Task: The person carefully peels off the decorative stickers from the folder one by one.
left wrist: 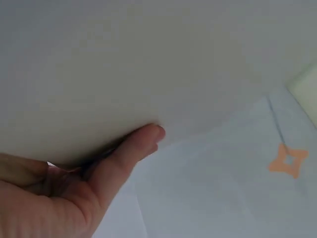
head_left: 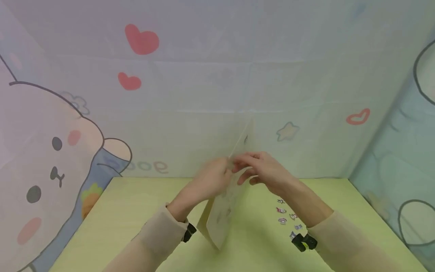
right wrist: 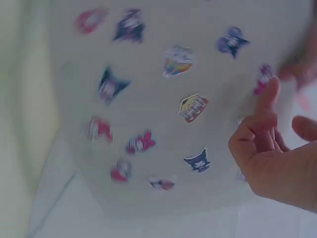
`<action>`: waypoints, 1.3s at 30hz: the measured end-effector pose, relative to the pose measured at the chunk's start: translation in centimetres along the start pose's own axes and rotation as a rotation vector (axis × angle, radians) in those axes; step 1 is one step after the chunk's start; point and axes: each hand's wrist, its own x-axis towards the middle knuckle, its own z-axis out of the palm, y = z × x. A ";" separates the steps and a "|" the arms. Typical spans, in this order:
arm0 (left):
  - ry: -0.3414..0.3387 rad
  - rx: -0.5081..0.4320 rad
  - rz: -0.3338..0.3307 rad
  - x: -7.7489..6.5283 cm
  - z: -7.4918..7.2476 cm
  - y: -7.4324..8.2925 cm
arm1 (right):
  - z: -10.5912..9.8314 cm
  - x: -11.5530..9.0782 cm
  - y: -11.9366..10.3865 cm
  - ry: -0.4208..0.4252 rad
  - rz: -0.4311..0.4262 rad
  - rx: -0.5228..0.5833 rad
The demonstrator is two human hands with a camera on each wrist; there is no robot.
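Note:
A large pale sheet [head_left: 221,215], apparently folded along the bottom, stands on edge over the table. The left hand [head_left: 215,177] grips its upper edge, blurred in the head view. In the left wrist view the thumb lies along the plain face of the sheet [left wrist: 163,64], and the other fingers are mostly hidden beneath it. Small cartoon stickers [right wrist: 193,107] are scattered over the face turned to the right. Beside that face is the right hand [head_left: 268,172], fingers loosely bent, one fingertip close to a pink sticker [right wrist: 264,82] near the left hand.
Several loose cartoon stickers [head_left: 282,210] lie on the yellow-green table [head_left: 142,204], right of the sheet and below the right forearm. A pale printed cloth [head_left: 204,75] with hearts and a cartoon bear hangs behind and at the sides. Dark wrist devices [head_left: 304,242] sit at both sleeves.

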 end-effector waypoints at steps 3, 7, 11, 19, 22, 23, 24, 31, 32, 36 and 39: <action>0.040 -0.137 0.002 -0.3 -1.0 -0.1 | -1.8 -0.8 0.2 0.029 -0.092 0.059; 0.064 -0.352 -0.006 -0.9 -2.0 -0.5 | -4.1 -2.0 1.3 0.208 -0.178 0.040; 0.076 -0.519 0.006 -1.6 -2.8 -1.7 | -5.2 -2.4 3.4 0.333 -0.142 -0.050; 0.070 -0.756 -0.009 -3.5 -3.0 -4.8 | -5.4 -2.1 8.0 0.368 -0.025 -0.052; 0.080 -0.801 -0.014 -4.1 -2.7 -5.9 | -5.1 -2.0 9.3 0.307 0.007 -0.014; 0.086 -0.814 -0.015 -4.4 -2.5 -6.2 | -5.0 -1.9 9.7 0.278 0.013 0.005; 0.090 -0.831 -0.012 -4.6 -2.4 -6.6 | -4.9 -1.9 10.1 0.245 0.018 0.032; 0.134 -0.960 -0.028 -6.5 -0.6 -10.0 | -4.2 -1.4 11.5 0.113 0.028 0.233; 0.130 -0.975 -0.026 -6.7 -0.3 -10.6 | -4.1 -1.2 11.5 0.112 0.033 0.238; 0.089 -1.025 -0.025 -7.2 1.2 -12.7 | -3.9 -1.2 11.6 0.123 0.045 0.188; 0.059 -1.075 -0.042 -7.5 2.6 -13.9 | -4.0 -1.1 12.0 0.128 0.061 0.151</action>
